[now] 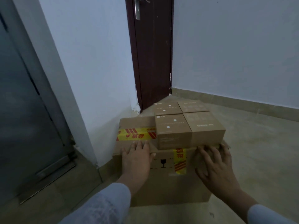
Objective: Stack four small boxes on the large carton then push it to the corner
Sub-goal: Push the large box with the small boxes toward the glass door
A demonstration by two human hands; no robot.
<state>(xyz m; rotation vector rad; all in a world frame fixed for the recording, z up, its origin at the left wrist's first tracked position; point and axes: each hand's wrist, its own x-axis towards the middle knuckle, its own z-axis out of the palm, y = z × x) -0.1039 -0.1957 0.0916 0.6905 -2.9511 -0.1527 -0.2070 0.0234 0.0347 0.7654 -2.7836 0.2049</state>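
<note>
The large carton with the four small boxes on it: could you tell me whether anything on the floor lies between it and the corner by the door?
Nothing visible does. The floor beyond the large carton is bare up to the dark door and the right wall. The left hand and right hand rest flat on its near edge.

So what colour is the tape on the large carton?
Yellow with red markings, on the tape across the large carton; head view.

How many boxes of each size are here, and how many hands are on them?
Small boxes: 4
Large carton: 1
Boxes in total: 5
Hands on the carton: 2, left hand and right hand
</note>
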